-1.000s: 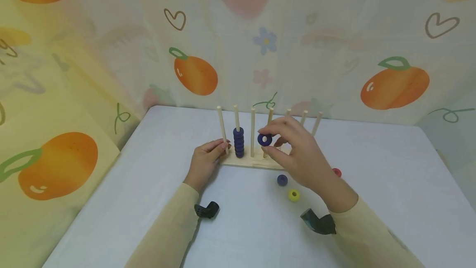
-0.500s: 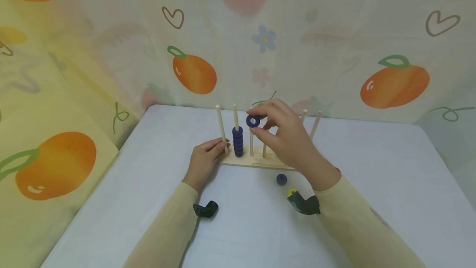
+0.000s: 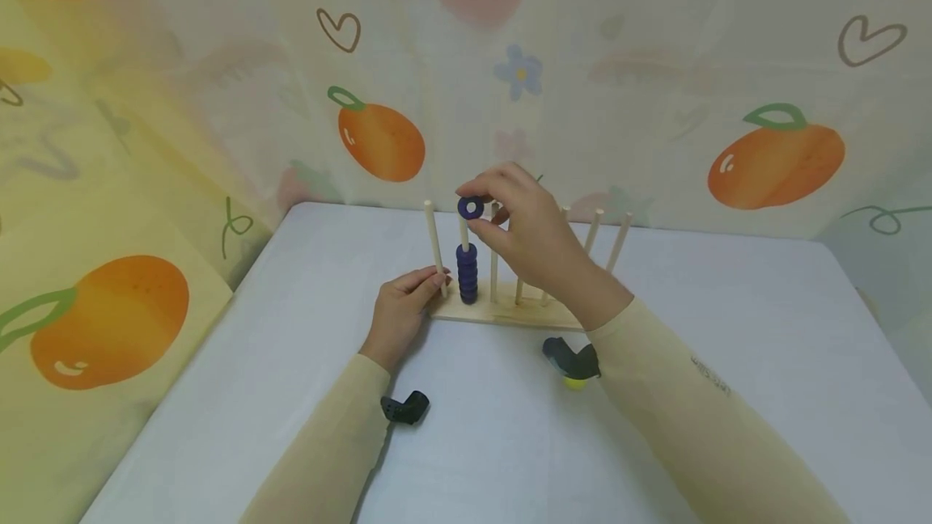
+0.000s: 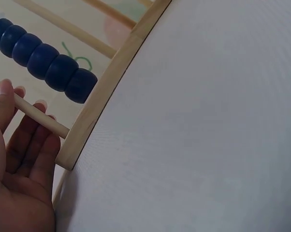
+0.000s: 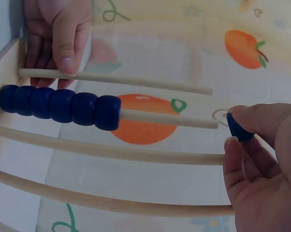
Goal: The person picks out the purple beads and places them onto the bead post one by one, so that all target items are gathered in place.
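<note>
My right hand (image 3: 535, 237) pinches a dark blue bead (image 5: 238, 129) between thumb and fingertips, its hole facing the head camera. In the right wrist view the bead is just off the tip of the second wooden peg (image 5: 172, 118). Several dark blue beads (image 3: 468, 275) are stacked on that peg, down at the wooden base (image 3: 473, 314). My left hand (image 3: 396, 306) grips the leftmost peg (image 3: 433, 237) low down, thumb on one side and fingers behind, as the left wrist view shows.
More bare pegs (image 3: 593, 234) rise from the base to the right, partly behind the right hand. A yellow bead (image 3: 574, 384) lies on the white tabletop (image 3: 480, 427), mostly covered by the black wrist mount (image 3: 568, 358). A fruit-patterned cloth (image 3: 619, 103) hangs behind.
My right hand has carried the bead up and left, from in front of the middle pegs to the second peg's top. The left hand keeps its grip. The loose blue and red beads are now hidden.
</note>
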Demonstrator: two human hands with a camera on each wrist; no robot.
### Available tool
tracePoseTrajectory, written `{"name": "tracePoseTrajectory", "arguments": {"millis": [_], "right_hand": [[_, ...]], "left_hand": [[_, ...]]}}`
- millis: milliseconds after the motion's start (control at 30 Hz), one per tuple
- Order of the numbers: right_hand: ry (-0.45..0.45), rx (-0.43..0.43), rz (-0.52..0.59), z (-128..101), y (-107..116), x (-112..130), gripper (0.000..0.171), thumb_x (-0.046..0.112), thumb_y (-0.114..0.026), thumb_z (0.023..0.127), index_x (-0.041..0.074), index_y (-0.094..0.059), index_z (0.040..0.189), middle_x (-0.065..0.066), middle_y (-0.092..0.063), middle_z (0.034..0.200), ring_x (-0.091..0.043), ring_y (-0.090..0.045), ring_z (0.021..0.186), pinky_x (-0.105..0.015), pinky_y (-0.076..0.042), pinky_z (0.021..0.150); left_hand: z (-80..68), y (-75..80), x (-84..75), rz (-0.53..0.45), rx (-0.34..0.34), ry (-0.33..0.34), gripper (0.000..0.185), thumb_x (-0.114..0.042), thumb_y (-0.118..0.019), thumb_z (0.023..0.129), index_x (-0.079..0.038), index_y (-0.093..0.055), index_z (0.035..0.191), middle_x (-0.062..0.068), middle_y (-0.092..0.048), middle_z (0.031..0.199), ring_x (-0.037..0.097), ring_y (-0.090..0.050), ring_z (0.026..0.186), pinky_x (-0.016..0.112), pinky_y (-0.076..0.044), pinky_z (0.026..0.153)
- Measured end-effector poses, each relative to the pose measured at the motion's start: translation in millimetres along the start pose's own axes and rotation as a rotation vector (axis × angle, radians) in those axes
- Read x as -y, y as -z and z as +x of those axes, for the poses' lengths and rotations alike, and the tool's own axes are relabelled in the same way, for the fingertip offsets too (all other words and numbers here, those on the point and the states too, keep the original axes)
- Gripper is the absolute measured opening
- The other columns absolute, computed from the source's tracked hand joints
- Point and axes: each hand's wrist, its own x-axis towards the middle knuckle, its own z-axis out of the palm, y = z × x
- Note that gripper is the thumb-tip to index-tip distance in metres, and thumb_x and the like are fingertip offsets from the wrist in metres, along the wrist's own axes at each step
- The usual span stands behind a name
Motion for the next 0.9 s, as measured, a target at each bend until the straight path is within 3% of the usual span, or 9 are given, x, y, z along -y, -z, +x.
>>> {"name": "tracePoseTrajectory", "arguments": {"millis": [167, 433, 900], "right_hand": [[-0.042, 0.023, -0.049, 8, -6, 1, 0.031, 0.003, -0.07, 0.087, 0.009, -0.064, 0.116, 0.002, -0.054, 0.111, -0.01, -0.052, 0.098, -0.026, -0.049, 0.072], [-0.084, 0.026, -0.11, 11, -14, 0, 0.03, 0.007, -0.069, 0.088, 0.009, -0.063, 0.118, 0.002, -0.053, 0.113, -0.009, -0.053, 0.101, -0.022, -0.043, 0.09], [-0.198, 0.031, -0.11, 16, -18, 1, 0.031, 0.011, -0.069, 0.09, 0.009, -0.062, 0.12, 0.001, -0.053, 0.116, -0.011, -0.054, 0.101, -0.024, -0.043, 0.09]], "left_hand": [[-0.1, -0.2, -0.5, 0.009, -0.01, -0.013, 0.03, -0.045, -0.066, 0.088, -0.022, -0.074, 0.106, -0.003, -0.07, 0.104, 0.013, -0.062, 0.103, 0.032, -0.048, 0.09], [0.4, -0.4, 0.2, 0.014, -0.008, -0.013, 0.029, -0.046, -0.066, 0.087, -0.024, -0.074, 0.104, -0.004, -0.07, 0.104, 0.012, -0.062, 0.104, 0.031, -0.048, 0.091], [-0.9, -0.4, -1.8, 0.028, -0.003, 0.014, 0.031, -0.046, -0.065, 0.088, -0.022, -0.074, 0.106, -0.007, -0.07, 0.105, 0.011, -0.06, 0.105, 0.032, -0.046, 0.093]]}}
